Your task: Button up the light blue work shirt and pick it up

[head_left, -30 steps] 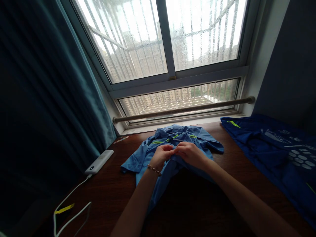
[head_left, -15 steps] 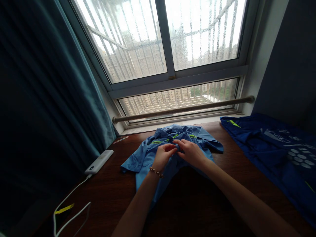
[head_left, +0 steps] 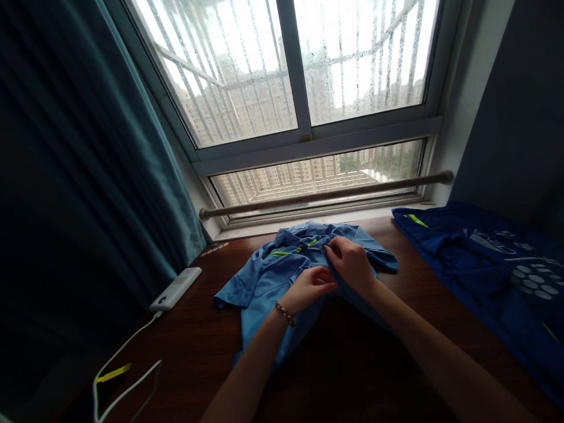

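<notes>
A light blue short-sleeved shirt with yellow-green trim lies spread on the dark wooden table, collar toward the window. My right hand is closed, thumb and fingers pinching the shirt's front edge to the right of its middle. Just below and to the left, my left hand curls its fingers on the cloth, thumb and fingertips closed on the fabric near the lower front. A beaded bracelet circles my left wrist. The cloth between the hands is bunched, and my fingers hide part of it.
A dark blue garment with white print lies on the table at the right. On the left are a white power bank, its white cable and a yellow strip. A blue curtain and a window bar stand behind.
My hands have come apart from their shared pinch at the shirt's middle. The right hand has moved right and slightly up with the front edge; the left has shifted down and right.
</notes>
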`<state>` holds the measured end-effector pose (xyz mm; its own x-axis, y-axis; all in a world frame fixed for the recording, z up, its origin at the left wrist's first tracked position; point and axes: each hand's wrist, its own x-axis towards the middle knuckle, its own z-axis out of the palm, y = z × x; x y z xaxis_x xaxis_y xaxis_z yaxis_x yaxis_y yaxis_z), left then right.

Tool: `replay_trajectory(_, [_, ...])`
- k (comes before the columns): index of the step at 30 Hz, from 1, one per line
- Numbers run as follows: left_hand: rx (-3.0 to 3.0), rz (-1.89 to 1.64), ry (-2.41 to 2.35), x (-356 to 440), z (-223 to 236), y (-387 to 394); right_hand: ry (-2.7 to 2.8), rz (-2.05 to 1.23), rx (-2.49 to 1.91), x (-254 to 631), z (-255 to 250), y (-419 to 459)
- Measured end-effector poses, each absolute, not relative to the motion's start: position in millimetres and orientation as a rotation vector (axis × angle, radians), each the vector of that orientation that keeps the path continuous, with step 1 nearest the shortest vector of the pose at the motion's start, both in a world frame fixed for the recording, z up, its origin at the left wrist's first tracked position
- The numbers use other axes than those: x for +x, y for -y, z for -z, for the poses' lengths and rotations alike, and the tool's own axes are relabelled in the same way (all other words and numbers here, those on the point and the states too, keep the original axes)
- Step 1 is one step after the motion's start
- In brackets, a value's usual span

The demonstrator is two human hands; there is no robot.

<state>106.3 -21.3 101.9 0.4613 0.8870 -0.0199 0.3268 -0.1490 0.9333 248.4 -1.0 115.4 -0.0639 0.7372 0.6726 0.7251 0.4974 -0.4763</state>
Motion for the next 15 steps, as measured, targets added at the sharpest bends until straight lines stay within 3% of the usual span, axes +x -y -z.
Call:
replay_trajectory(3, [1.941, -0.546, -1.133, 101, -95, 22, 1.612, -0.045, -1.231, 255, -115, -7])
replay_trajectory(8, [2.19, -0.246, -1.695, 81, -85, 12, 1.489, -0.028, -1.271, 278, -104, -33])
replay_trajectory(15, [1.739, 0.038, -2.311, 32, -64, -22, 1.777, -0.423, -1.995, 304, -58, -65])
